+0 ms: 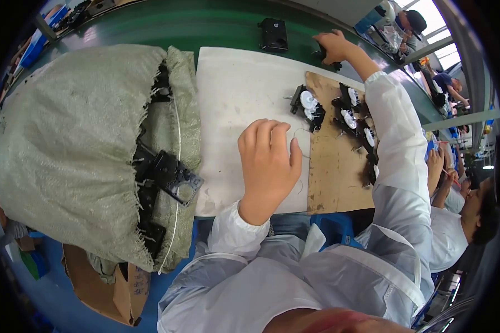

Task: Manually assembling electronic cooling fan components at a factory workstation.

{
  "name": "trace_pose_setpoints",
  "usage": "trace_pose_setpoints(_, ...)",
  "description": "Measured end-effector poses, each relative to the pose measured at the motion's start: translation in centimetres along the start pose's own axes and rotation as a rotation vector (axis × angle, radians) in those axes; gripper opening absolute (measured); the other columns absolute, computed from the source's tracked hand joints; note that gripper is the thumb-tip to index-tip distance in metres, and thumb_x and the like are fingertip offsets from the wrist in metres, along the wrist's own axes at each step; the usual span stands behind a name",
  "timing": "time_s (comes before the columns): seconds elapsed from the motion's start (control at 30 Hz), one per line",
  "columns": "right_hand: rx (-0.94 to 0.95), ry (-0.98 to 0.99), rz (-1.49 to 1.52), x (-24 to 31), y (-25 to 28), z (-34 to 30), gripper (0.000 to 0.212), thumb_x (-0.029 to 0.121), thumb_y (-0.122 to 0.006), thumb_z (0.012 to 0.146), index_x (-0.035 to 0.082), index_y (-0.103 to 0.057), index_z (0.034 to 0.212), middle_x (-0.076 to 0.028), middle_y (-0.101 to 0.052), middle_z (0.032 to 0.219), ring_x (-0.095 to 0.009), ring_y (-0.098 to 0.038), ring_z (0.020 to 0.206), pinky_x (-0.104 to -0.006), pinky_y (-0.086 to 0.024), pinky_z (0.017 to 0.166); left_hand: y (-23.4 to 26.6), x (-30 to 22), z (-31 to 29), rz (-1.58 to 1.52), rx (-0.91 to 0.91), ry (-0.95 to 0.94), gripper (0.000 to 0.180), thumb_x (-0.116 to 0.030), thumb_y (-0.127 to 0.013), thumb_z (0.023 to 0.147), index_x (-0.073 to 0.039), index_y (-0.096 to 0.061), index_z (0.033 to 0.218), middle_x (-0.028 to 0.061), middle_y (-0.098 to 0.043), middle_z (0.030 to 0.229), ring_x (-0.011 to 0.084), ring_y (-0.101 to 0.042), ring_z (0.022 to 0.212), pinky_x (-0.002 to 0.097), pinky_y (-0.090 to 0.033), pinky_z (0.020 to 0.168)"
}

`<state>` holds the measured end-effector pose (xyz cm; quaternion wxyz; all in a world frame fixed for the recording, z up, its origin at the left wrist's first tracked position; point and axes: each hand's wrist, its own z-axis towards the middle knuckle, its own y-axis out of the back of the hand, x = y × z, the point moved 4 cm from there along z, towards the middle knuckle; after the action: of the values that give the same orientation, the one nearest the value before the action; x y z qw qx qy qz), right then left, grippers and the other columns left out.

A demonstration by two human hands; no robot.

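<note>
My left hand (268, 161) hovers above the white sheet (233, 94), palm down. Its fingers are loosely bent with the thumb apart, and nothing shows in them. Stretched out to the far right, my right hand (334, 46) is closed round a black plastic part (320, 51) at the green belt; the hand covers most of it. Nearest to my left hand is a black part with a white gear wheel (308, 105), lying where the sheet meets a brown board (333, 183). Several similar assemblies (348, 118) rest on that board. Another black housing (274, 35) lies on the green belt.
A large woven sack (78, 144) fills the left side, with black plastic housings (175, 177) spilling from its mouth. The green belt (205, 25) runs along the far side. A cardboard box (108, 288) stands on the floor at lower left. Co-workers (455, 227) sit along the right.
</note>
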<state>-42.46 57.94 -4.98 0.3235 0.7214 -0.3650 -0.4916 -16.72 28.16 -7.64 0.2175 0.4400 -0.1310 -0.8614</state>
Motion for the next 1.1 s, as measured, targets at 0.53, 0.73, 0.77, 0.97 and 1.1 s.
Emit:
trace_pose_setpoints(0.53,-0.636,0.940,0.716,19.2,15.8,-19.5,0.053,0.037,-0.063,0.082,0.006,-0.057,0.124,-0.011,-0.067,0.111,-0.025,-0.061,0.096,-0.0416,-0.039,0.096,2.1,0.2,0.2,-0.187,-0.169,-0.075,0.067,-0.026,-0.079,0.075,0.007,-0.051,0.126,0.0180,-0.058,0.114,0.0300,-0.052,0.102,0.0382,-0.040,0.093)
trace_pose_setpoints(0.73,-0.117,0.992,1.743,20.3,16.3,-19.1,0.061,0.022,-0.069,0.082,0.011,-0.052,0.140,-0.013,-0.066,0.119,-0.024,-0.064,0.103,-0.0453,-0.044,0.104,7.8,-1.1,-1.0,-0.736,-0.194,0.150,0.080,-0.029,-0.090,0.066,0.006,-0.051,0.126,0.0136,-0.059,0.105,0.0216,-0.053,0.089,0.0307,-0.043,0.085)
trace_pose_setpoints(0.77,-0.233,0.659,1.706,19.4,13.5,-17.0,0.053,0.025,-0.061,0.091,0.008,-0.051,0.140,-0.015,-0.065,0.110,-0.022,-0.064,0.097,-0.0395,-0.053,0.088,8.0,-2.4,-1.3,-0.949,-0.120,0.143,0.083,-0.028,-0.093,0.062,0.006,-0.051,0.126,0.0106,-0.059,0.102,0.0182,-0.052,0.085,0.0279,-0.043,0.082)
trace_pose_setpoints(0.97,-0.652,0.368,0.725,36.2,11.5,-19.5,0.098,0.049,-0.081,0.068,-0.002,-0.041,0.141,-0.014,-0.061,0.094,-0.030,-0.063,0.082,-0.0405,-0.052,0.075,9.0,-6.2,-3.4,-1.541,0.034,0.213,0.086,-0.020,-0.096,0.058,0.004,-0.050,0.127,0.0049,-0.057,0.099,0.0132,-0.049,0.084,0.0256,-0.042,0.083)
trace_pose_setpoints(1.1,-0.327,0.340,0.729,39.4,12.0,-18.6,0.096,0.046,-0.080,0.073,-0.004,-0.036,0.142,-0.021,-0.056,0.108,-0.039,-0.063,0.085,-0.0438,-0.052,0.080,10.1,-5.4,-3.8,-1.521,-0.001,0.266,0.086,-0.022,-0.095,0.060,0.004,-0.049,0.129,0.0064,-0.059,0.103,0.0136,-0.051,0.089,0.0268,-0.042,0.086)
